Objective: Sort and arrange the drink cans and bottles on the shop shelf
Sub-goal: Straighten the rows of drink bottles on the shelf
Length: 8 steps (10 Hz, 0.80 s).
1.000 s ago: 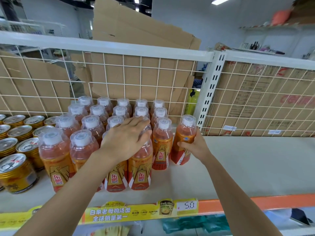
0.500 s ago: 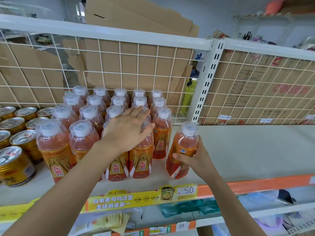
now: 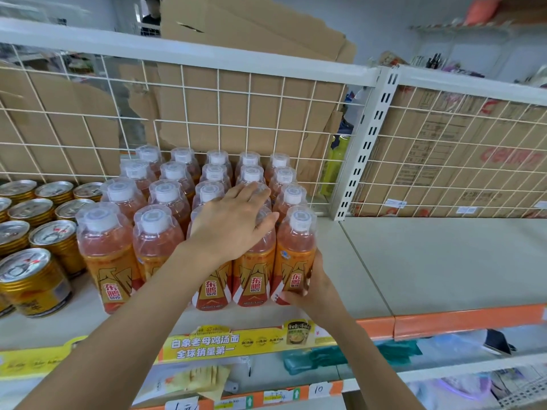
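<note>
A clear plastic bottle [image 3: 296, 247] of orange drink, white-capped, is stood at the right end of the front row on the smooth beige shelf [image 3: 429, 261]. It is gripped low by the right hand [image 3: 315, 287], fingers curled round the glossy label [image 3: 293, 280]. The left hand [image 3: 233, 224] is laid flat on neighbouring bottles [image 3: 254, 278], fingers straight, slightly spread. Ribbed gold cans [image 3: 35, 276] are ranked at left before a wire grid [image 3: 248, 113].
</note>
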Tool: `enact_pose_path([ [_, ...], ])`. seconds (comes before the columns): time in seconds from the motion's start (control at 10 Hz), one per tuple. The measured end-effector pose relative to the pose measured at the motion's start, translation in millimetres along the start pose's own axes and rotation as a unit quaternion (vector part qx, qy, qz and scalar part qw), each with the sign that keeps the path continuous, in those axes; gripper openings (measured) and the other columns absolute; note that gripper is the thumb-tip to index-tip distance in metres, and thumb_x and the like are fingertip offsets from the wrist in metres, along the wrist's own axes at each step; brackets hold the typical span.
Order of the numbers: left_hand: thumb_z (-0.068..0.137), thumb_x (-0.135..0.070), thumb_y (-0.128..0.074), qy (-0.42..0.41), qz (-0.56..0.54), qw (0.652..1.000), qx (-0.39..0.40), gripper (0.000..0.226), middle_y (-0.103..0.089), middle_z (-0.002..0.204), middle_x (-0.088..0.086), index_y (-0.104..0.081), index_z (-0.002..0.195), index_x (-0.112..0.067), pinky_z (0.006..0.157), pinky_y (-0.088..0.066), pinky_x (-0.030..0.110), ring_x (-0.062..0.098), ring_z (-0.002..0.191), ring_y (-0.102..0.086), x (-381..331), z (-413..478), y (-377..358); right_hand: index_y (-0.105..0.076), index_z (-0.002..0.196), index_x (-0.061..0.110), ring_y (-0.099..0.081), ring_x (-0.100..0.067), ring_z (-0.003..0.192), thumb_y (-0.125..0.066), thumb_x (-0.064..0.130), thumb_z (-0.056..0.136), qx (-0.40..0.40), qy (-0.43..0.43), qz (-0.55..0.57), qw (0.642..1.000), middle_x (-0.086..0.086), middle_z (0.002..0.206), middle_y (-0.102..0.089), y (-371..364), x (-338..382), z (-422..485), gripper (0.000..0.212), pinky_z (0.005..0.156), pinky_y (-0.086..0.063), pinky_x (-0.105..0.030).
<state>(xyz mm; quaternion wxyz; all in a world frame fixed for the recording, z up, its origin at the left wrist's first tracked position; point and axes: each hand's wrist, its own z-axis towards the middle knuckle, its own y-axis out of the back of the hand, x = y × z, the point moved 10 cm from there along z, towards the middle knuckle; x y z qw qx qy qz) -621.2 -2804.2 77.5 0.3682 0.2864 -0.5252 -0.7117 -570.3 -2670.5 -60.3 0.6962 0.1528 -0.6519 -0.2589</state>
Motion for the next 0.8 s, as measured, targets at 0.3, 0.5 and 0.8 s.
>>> enact_pose_path([
  [0.3,0.097,-0.05,-0.017,-0.004,0.004,1.0,-0.017,0.056,-0.018,0.155,-0.003,-0.019,0.147,-0.026,0.1,-0.038,0.033,0.012,0.142,-0.014,-3,-1,3,-0.027,0.131,0.024,-0.06,-0.011,0.1,-0.076,0.04,0.063,-0.009,-0.029,-0.048,0.998,0.016,0.11,-0.056,-5,-16,-3,0.085,0.086,-0.05,-0.031],
  [0.5,0.083,-0.06,0.004,-0.053,-0.005,0.997,-0.05,0.082,-0.039,0.147,0.0,-0.036,0.142,-0.019,0.096,-0.043,0.037,0.019,0.136,-0.033,-7,-7,9,-0.029,0.131,0.02,-0.058,-0.02,0.107,-0.076,0.032,0.07,0.0,-0.067,-0.118,0.991,0.004,0.121,-0.058,-4,-17,-5,0.078,0.088,-0.048,-0.035],
  [0.8,0.088,-0.042,-0.033,-0.178,0.0,0.977,-0.121,0.054,-0.046,0.141,0.005,-0.045,0.134,-0.016,0.11,-0.016,0.036,0.02,0.131,-0.037,-11,-69,6,-0.022,0.143,0.024,-0.053,-0.023,0.114,-0.061,0.031,0.086,-0.029,-0.086,-0.171,0.981,-0.005,0.131,-0.049,9,-3,-43,0.069,0.089,-0.043,-0.032],
])
